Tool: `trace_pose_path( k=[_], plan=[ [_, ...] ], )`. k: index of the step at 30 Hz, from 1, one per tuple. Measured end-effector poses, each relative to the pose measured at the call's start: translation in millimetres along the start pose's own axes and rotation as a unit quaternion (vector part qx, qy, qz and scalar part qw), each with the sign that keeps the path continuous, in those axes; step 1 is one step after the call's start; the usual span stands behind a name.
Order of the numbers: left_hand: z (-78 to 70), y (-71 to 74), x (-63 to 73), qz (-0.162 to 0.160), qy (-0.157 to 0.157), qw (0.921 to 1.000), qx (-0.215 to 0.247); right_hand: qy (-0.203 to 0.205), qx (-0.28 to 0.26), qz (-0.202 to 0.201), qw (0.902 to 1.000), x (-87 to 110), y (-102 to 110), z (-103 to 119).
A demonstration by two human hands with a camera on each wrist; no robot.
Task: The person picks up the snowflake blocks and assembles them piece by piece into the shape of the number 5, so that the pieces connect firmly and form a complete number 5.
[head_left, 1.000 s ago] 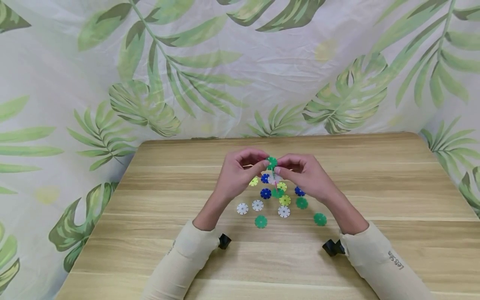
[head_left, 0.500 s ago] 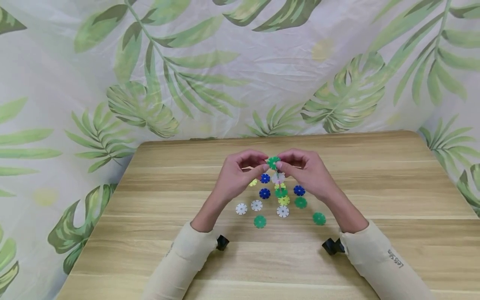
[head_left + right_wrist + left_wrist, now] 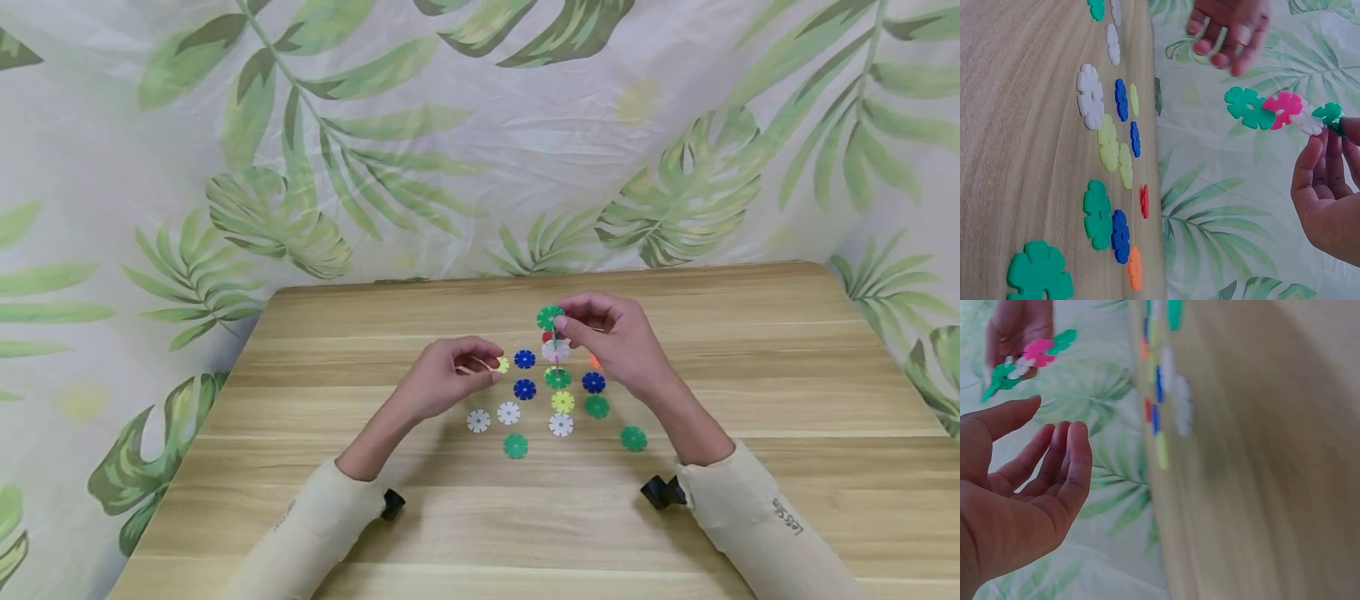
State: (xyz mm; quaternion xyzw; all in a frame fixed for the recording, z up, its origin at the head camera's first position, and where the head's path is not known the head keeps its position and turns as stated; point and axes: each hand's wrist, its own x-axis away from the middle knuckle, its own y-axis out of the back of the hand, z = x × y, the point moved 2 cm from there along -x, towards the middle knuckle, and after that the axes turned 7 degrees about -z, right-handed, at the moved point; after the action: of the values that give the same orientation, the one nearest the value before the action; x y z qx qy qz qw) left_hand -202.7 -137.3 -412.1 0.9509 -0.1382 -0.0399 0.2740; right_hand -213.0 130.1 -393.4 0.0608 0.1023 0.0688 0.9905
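My right hand (image 3: 617,343) pinches the upper green disc of a short chain of notched plastic snowflake discs (image 3: 1283,110), held above the table. In the right wrist view the chain runs green, white, pink, green, each slotted into its neighbour. Off to the left, my left hand (image 3: 444,379) hangs with nothing between its thumb and loosely bent fingers. In the head view its fingertips overlap a yellow disc (image 3: 503,364); the left wrist view shows this hand apart from the discs on the table.
Loose discs lie on the wooden table (image 3: 300,517) below the hands: blue (image 3: 524,389), white (image 3: 508,412), yellow (image 3: 1108,143), green (image 3: 633,438), one red (image 3: 1144,200) and one orange (image 3: 1135,269). A leaf-patterned cloth (image 3: 420,150) hangs behind the table's far edge.
My left hand has let go of the green disc and moved left and down towards the near side. My right hand still holds the chain, at nearly the same place.
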Motion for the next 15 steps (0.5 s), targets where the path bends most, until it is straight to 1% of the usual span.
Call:
trace_pose_path(
  k=[4, 7, 8, 12, 15],
  plan=[
    [14.9, 1.6, 4.9, 0.042, 0.006, 0.9989, -0.017, 0.003, -0.004, -0.005, 1.0000, 0.1, 2, 1],
    [21.5, 2.3, 8.8, 0.067, 0.005, 0.9973, -0.030, 0.004, -0.004, -0.013, 0.9999, 1.1, 4, 2],
    [23.8, 2.2, 9.7, 0.073, 0.001, 0.9966, -0.038, 0.004, -0.004, -0.015, 0.9999, 1.4, 5, 2],
    [33.3, 1.3, 13.8, 0.088, -0.005, 0.9941, -0.063, 0.006, -0.003, -0.017, 0.9998, 2.2, 7, 4],
    [39.7, 0.0, 16.9, 0.093, 0.000, 0.9930, -0.072, 0.009, -0.005, -0.018, 0.9998, 2.2, 7, 7]
  ],
)
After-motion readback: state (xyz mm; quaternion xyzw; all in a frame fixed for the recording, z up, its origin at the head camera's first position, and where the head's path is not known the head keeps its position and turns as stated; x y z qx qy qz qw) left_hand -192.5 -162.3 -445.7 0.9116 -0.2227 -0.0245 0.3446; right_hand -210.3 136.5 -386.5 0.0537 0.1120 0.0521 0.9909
